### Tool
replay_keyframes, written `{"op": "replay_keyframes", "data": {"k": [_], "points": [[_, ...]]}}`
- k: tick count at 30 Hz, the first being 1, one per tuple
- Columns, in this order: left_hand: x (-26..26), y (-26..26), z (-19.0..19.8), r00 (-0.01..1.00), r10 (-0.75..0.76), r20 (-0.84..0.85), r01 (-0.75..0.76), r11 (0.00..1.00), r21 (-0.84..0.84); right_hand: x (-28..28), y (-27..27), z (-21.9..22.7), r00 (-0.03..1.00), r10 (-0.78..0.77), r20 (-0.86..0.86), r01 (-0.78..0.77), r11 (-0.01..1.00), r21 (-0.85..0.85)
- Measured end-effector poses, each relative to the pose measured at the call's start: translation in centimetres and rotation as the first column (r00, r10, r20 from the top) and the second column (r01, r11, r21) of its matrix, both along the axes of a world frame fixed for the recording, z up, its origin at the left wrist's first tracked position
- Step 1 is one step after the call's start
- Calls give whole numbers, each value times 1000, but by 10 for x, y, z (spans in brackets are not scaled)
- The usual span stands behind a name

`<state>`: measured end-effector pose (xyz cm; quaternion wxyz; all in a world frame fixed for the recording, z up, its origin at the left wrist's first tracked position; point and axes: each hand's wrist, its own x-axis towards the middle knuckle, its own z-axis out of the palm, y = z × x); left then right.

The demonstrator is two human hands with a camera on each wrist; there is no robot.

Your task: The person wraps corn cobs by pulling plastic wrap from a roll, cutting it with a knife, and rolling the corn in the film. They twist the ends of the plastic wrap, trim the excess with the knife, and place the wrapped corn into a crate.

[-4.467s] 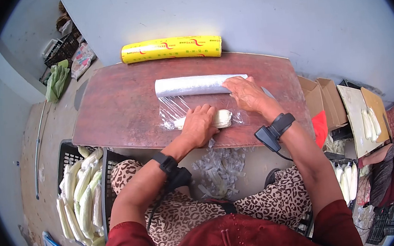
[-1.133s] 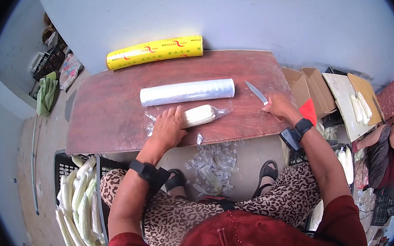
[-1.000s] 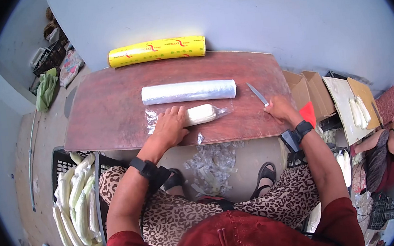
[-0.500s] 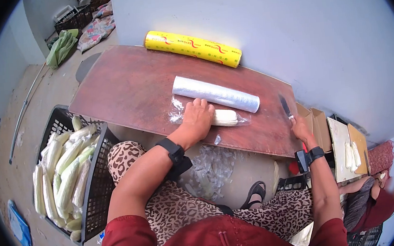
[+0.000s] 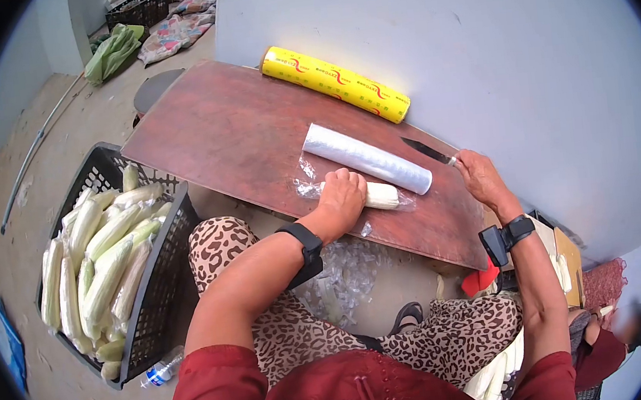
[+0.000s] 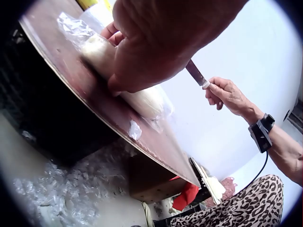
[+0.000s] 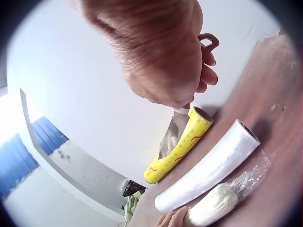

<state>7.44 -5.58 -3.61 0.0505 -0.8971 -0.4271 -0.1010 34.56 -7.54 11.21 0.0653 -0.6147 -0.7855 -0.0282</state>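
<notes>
My left hand [image 5: 345,197] grips a pale ear of corn [image 5: 382,195] wrapped in clear cling film, lying on the reddish-brown table [image 5: 206,130]. Loose film sticks out past both ends of the ear. Just behind it lies a white roll of cling film [image 5: 367,158]. My right hand [image 5: 483,178] holds a knife [image 5: 425,147] by its handle above the table's right side, with the blade pointing left toward the wall. In the right wrist view the knife blade [image 7: 174,132] overlaps a yellow roll, and the handle's end loop shows beyond the fingers.
The yellow printed roll [image 5: 336,83] lies along the table's wall edge. At left stands a black crate [image 5: 163,292] heaped with corn ears. Film scraps [image 5: 340,279] litter the floor under the table. Another person [image 5: 605,354] sits at far right.
The roll was under my right hand earlier; that hand then took up the knife at the table's right and has now raised it, blade swung left. My left hand stays on the corn; the view has turned.
</notes>
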Motion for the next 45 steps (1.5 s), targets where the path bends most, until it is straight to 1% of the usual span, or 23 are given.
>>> {"op": "replay_keyframes", "data": {"k": [1, 2, 4, 5, 7, 8, 11, 12, 14, 15, 16, 17, 18, 19, 20, 21, 24, 30, 33, 36, 39, 45], "points": [[3, -2, 1, 1000, 13, -24, -14, 1000, -12, -12, 1, 1, 1000, 8, 11, -8, 1000, -24], [4, -2, 2, 998, 25, -52, -26, 999, -24, -22, 3, -1, 998, 58, -13, -58, 998, -1], [3, -2, 7, 998, 31, -48, -34, 998, -57, -39, 4, -12, 986, 150, -66, -148, 988, 47], [3, -3, 10, 998, 32, -45, -35, 996, -77, -47, 7, -18, 983, 159, -90, -157, 987, 24], [0, -5, 11, 998, 52, 24, -49, 992, -120, -61, 14, -30, 975, 172, -144, -178, 984, -27], [0, -5, 11, 996, 66, 57, -58, 988, -143, -67, 17, -35, 978, 147, -150, -157, 986, -61], [-3, -9, 6, 991, 89, 102, -72, 985, -160, -69, 34, -67, 977, 134, -165, -147, 987, -67], [-7, -10, 9, 992, 96, 79, -79, 978, -194, -70, 37, -76, 979, 138, -153, -149, 987, -67], [-11, -16, 19, 995, 89, 43, -74, 962, -264, -79, 39, -83, 987, 121, -102, -138, 975, -172], [-11, -16, 18, 996, 76, 44, -62, 964, -258, -79, 40, -85, 991, 118, -68, -130, 967, -220], [-13, -16, 17, 997, 65, 49, -51, 967, -251, -77, 39, -90, 980, 185, -74, -196, 963, -184], [-14, -17, 15, 997, 58, 53, -43, 968, -247, -75, 38, -92, 977, 198, -83, -210, 961, -182], [-14, -18, 12, 996, 56, 71, -41, 979, -199, -76, 37, -92, 972, 214, -94, -228, 957, -181], [-14, -18, 10, 996, 59, 67, -43, 974, -221, -77, 36, -91, 967, 233, -105, -249, 952, -179], [-14, -18, 9, 996, 64, 62, -47, 969, -241, -79, 36, -89, 971, 227, -80, -238, 952, -190], [-14, -18, 10, 996, 69, 59, -51, 964, -259, -79, 39, -92, 969, 228, -91, -242, 952, -188], [-16, -18, 11, 997, 75, 18, -69, 973, -218, -77, 43, -95, 965, 237, -115, -255, 949, -186], [-23, -13, 24, 985, 171, -35, -172, 913, -369, -84, 48, -93, 963, 236, -130, -260, 941, -218], [-25, -9, 31, 969, 242, -52, -236, 840, -488, -90, 50, -94, 957, 241, -165, -272, 941, -202], [-27, -8, 36, 961, 265, -79, -268, 824, -499, -98, 49, -96, 954, 247, -169, -278, 940, -196], [-28, -6, 30, 958, 279, -65, -274, 827, -491, -103, 52, -102, 949, 272, -159, -299, 937, -180], [-30, -4, 36, 958, 277, -74, -272, 796, -540, -112, 53, -108, 946, 288, -152, -310, 939, -147]]}}
